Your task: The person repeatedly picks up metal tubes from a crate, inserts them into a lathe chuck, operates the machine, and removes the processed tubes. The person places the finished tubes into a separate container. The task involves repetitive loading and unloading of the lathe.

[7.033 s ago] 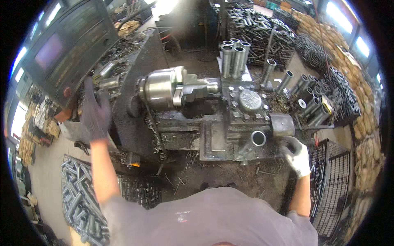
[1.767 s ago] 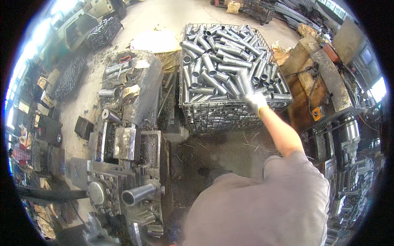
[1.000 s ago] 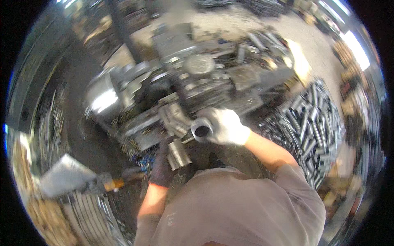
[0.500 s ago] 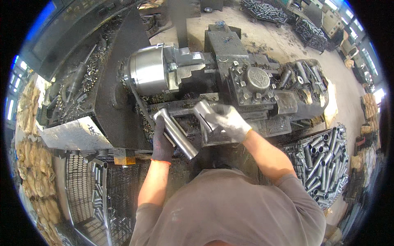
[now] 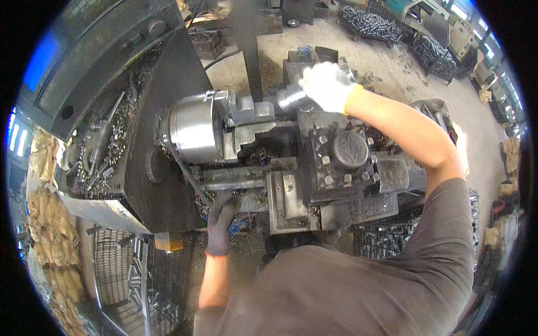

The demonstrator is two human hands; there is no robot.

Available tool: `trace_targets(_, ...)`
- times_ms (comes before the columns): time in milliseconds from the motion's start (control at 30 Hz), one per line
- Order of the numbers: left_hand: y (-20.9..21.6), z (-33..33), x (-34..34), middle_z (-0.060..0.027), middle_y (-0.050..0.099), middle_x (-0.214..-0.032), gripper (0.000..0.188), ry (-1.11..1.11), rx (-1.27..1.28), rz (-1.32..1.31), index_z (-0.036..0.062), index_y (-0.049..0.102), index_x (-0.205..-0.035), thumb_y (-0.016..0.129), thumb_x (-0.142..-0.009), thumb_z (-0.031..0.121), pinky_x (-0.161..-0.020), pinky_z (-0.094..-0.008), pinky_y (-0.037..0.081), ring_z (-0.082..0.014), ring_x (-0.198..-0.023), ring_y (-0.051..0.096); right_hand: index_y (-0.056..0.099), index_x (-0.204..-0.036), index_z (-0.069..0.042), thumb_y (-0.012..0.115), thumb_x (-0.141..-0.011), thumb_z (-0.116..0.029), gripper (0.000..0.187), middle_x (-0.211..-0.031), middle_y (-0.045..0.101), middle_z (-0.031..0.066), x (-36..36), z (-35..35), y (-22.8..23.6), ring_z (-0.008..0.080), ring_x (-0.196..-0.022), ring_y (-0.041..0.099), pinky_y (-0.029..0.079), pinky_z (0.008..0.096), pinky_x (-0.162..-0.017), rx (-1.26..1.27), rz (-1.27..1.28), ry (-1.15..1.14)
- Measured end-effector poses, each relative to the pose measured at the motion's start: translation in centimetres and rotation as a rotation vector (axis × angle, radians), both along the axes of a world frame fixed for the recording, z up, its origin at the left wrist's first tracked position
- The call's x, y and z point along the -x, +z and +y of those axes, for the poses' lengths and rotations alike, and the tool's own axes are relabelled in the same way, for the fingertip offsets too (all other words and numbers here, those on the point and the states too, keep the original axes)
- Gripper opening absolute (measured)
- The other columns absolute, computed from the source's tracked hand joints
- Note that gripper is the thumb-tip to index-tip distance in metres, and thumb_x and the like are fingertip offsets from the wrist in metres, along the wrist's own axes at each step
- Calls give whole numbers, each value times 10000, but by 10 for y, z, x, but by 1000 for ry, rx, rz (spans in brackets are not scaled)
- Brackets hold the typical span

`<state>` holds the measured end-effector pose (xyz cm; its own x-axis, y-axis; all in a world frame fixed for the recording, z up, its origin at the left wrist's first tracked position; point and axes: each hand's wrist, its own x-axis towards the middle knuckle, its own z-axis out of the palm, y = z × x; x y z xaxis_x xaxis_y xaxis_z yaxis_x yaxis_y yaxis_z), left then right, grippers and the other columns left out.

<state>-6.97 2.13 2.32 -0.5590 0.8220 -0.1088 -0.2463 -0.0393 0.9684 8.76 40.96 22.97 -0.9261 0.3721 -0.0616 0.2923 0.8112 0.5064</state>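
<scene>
My right hand [image 5: 329, 87], in a white glove, is closed around a short shiny metal tube [image 5: 291, 98], raised over the far side of the lathe's tool post [image 5: 342, 168]. The tube's left end points toward the chuck [image 5: 196, 130], whose stepped jaws [image 5: 250, 112] stand at its right. My left hand [image 5: 222, 221], in a dark glove, is low at the near side of the lathe bed, just below a bright horizontal bar [image 5: 232, 185]. Its fingertips are blurred, and I cannot tell whether they grip anything.
Metal chips and tools lie in the tray [image 5: 101, 151] at left. A mesh cart [image 5: 115, 269] with tubes stands at lower left, and a crate of tubes [image 5: 381, 238] at lower right, partly hidden by my arm. More bins of metal parts [image 5: 370, 25] stand far back.
My right hand has moved up and away with its metal tube, over the tool post. The tube that my left hand held no longer shows in it. The whole view has shifted.
</scene>
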Motion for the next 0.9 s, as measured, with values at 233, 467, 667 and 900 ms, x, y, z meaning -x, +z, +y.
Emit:
trace_targets(233,-102,-158,-2,-96,662,-1358,486,525,195,-376,80,609,-1458,630,-1072,374,-1081,-501,509,-305,-1263,616,721,-1182,-49,864,-627,-515,739,-1084,775,222,35,42,-94,387,-966,754,592,461,-837,828,-35,-145)
trace_targets(467,-81,-182,65,-16,566,-930,389,950,-114,-529,158,610,-1155,506,-1100,529,-735,-435,472,-227,-817,537,759,-1063,21,886,-679,-496,656,-899,785,168,45,59,-101,304,-804,745,581,426,-751,932,-81,-136)
trace_targets(667,-78,-199,81,13,620,-891,320,809,45,-406,161,662,-1103,525,-1096,450,-654,-349,546,-149,-783,619,701,-1258,-10,873,-631,-322,721,-1018,780,219,65,45,-97,341,-911,753,591,443,-796,1097,189,78)
trace_targets(900,-94,-211,74,-162,637,-1347,530,921,319,344,-13,569,-1453,524,-1098,377,-988,-438,557,-304,-1223,629,506,-1549,-30,791,-824,-366,848,-1450,647,243,26,4,-39,390,-1301,656,525,444,-1123,741,324,-103)
